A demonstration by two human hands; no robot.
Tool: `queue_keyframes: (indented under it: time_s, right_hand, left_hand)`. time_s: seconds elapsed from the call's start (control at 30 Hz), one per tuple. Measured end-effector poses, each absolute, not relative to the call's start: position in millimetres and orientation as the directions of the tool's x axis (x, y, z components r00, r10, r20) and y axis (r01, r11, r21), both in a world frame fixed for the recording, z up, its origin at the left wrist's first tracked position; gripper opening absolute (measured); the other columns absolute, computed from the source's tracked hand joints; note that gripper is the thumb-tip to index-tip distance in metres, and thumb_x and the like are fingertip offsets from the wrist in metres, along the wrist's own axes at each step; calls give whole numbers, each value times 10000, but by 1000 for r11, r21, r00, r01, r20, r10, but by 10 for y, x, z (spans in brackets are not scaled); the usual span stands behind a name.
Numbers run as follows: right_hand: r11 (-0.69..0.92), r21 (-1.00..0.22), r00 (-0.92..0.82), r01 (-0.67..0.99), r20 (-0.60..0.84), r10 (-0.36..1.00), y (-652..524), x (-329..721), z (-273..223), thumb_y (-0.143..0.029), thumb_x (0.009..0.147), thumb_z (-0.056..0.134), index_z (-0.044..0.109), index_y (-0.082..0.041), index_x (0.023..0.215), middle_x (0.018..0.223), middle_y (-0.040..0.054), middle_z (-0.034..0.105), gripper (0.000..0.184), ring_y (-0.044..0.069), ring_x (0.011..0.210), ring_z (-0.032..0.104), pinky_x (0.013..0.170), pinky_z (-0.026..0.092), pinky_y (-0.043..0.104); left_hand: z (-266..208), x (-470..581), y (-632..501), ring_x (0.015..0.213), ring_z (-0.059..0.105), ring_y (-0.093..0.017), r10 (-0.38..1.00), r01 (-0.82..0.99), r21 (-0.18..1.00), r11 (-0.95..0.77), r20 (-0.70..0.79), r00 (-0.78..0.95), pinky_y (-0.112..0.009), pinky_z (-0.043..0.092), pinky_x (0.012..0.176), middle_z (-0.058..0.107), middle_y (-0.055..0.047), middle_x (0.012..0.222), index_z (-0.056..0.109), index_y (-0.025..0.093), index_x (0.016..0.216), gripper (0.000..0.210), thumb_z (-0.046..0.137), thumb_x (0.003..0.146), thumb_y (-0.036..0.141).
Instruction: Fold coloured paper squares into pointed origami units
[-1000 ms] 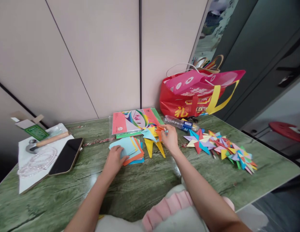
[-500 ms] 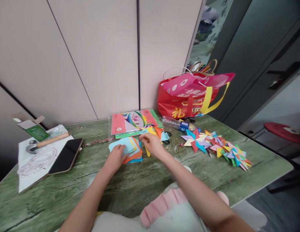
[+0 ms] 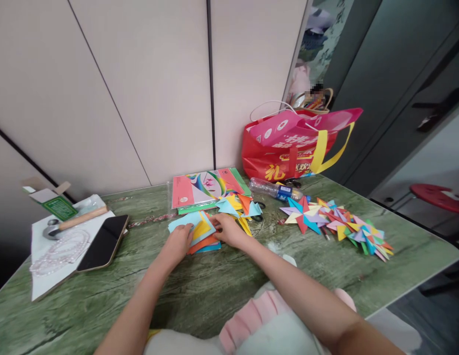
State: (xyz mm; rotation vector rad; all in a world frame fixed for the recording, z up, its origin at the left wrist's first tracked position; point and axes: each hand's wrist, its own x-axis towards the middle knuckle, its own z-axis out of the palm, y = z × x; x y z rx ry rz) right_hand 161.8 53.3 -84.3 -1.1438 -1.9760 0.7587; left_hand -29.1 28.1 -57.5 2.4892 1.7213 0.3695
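Note:
A stack of square coloured origami paper (image 3: 203, 241), light blue, yellow, orange and blue, lies fanned out on the table. My left hand (image 3: 178, 242) grips its left side, with the fingers over the light blue sheets on top. At the right edge, my right hand (image 3: 229, 230) has its fingers closed on the upper sheets; the exact pinch is partly hidden. Just behind that hand are loose folded paper pieces (image 3: 232, 205) in light blue, yellow and orange. Finished-looking multicoloured paper stars (image 3: 301, 215) lie farther right, several of them overlapping.
Behind the stack is a pack of coloured paper (image 3: 205, 186), with black-handled scissors (image 3: 259, 212) beside it. A plastic bottle (image 3: 268, 188) lies before a red bag (image 3: 285, 148). At left are a phone (image 3: 103, 244), a hammer (image 3: 76, 223), a beaded string (image 3: 61, 250) and a small box (image 3: 54, 202).
My right hand has come down from the folded pieces to the stack's right edge. A yellow area now shows among the top sheets. My left hand stays on the stack.

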Motion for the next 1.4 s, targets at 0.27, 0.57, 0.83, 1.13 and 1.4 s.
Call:
queue_keyframes:
  time_s: [0.27,0.57,0.83,1.13,1.4]
  right_hand:
    - [409,-794,-364,449,255,896,544,1620,-865,12,536,606,576,-147,945,912,48,566,440,153,747,602,692,510,309]
    - [392,-811,-377,433,232,897,548,1625,-848,-4,501,652,550,-165,1009,938,44,561,543,165,794,599,709,511,318]
    - [387,-820,-351,421,246,904,540,1603,-795,20,526,628,471,-187,1043,870,13,578,579,143,759,602,650,516,267]
    - [388,-762,-280,518,278,919,545,1549,-766,-173,757,560,435,-141,1041,787,33,607,312,131,698,614,629,492,250]
    - [555,-530,-497,641,265,826,457,1577,-624,-46,649,604,612,-130,835,883,78,611,204,196,867,571,759,428,289]
  left_hand:
    - [-555,-289,239,970,539,-257,909,888,199,-415,141,393,-341,412,829,566,-155,1060,519,139,1109,410,575,737,302]
    - [-518,-224,255,911,581,-253,926,909,179,-376,99,363,-342,422,775,605,-160,995,417,113,1213,402,402,840,262]
    - [-419,-213,238,825,618,-184,919,905,168,-391,26,393,-261,431,692,518,-109,1174,154,285,1371,625,311,807,65]
    - [-423,-196,226,971,571,-251,915,897,189,-400,34,401,-324,427,781,529,-148,1179,318,190,1310,491,397,843,314]
    - [-411,-221,236,642,625,-204,941,920,197,-338,100,324,-261,410,564,638,-142,955,-56,172,1384,618,247,848,128]
